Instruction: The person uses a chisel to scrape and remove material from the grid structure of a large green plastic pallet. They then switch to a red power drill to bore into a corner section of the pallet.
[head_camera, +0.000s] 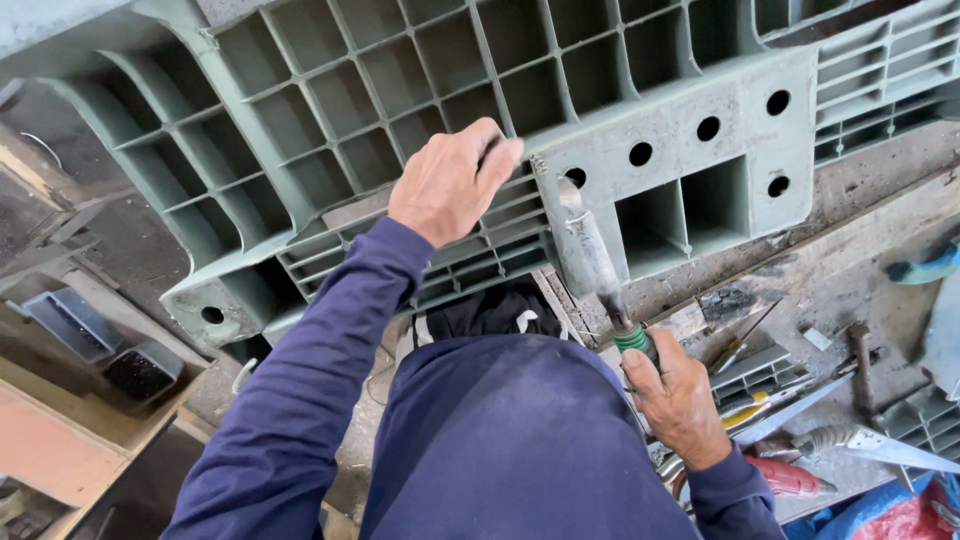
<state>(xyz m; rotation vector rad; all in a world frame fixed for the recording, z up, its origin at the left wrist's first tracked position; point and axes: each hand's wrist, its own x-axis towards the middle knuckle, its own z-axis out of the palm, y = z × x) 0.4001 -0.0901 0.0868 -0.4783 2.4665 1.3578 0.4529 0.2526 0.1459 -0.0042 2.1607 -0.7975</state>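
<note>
I see my right hand (675, 395) wrapped in a full fist around the dark handle of a long tool (592, 255), thumb laid along the grip just below a green band. The tool's long axis runs up and slightly left from that fist: the handle sits low, at the hand, and the pale, grimy shaft points away from me toward the grey-green plastic pallet (420, 110). Its far tip meets the pallet's edge just beside a round hole, at the corner where the ribbed grid gives way to the solid block with two square pockets. So the working end lies well above and a little left of my right hand.

My left hand (450, 180) rests on the pallet, up and left of the tool's tip and near it. Its fingers are curled together and hooked over a rib of the grid, knuckles toward me; I cannot tell whether anything small is pinched beneath them. The pallet itself lies tilted across the view, its underside of square cells facing me, spreading out on all sides of that hand.

To the right of my right hand, on the worn bench (850, 270), lie loose tools: a hammer (860, 365) well to the right, a red-handled tool (790, 478) just below the wrist, and flat metal blades between them.
</note>
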